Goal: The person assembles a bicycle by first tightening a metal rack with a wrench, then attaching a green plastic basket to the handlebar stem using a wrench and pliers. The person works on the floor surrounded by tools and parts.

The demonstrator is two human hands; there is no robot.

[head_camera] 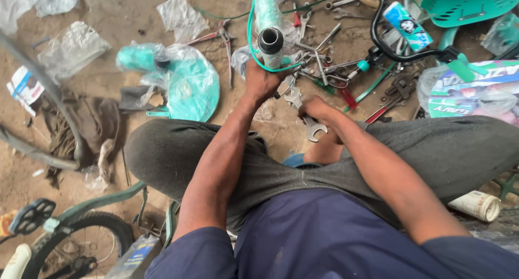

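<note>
- My left hand (pixel 263 80) is closed around the lower end of the teal plastic-wrapped metal bicycle tube (pixel 269 28), which stands upright in front of my knees with its open black mouth facing up at me.
- My right hand (pixel 319 109) is clenched on the silver open-ended steel spanner (pixel 308 122); one open jaw pokes out below my fist, the other end points up toward the foot of the tube.
- As far as I can judge, the job is in the middle: the tube is steadied and the spanner is in hand, but I cannot tell whether the spanner is seated on a nut, since my hands hide that spot.
- The wrapping is on the tube, so this part looks far from finished.
- Just beyond my hands lies a heap of loose spanners and pliers (pixel 324 57) on the dirt, crowding the space around the tube.
- A black curved handlebar (pixel 389 49) lies to the right, near it a teal plastic seat (pixel 467 3).
- To the left sits a teal mudguard in clear plastic (pixel 186 82), well apart.
- A black bicycle wheel (pixel 81 246) and pedal (pixel 31 214) are by my left leg.
</note>
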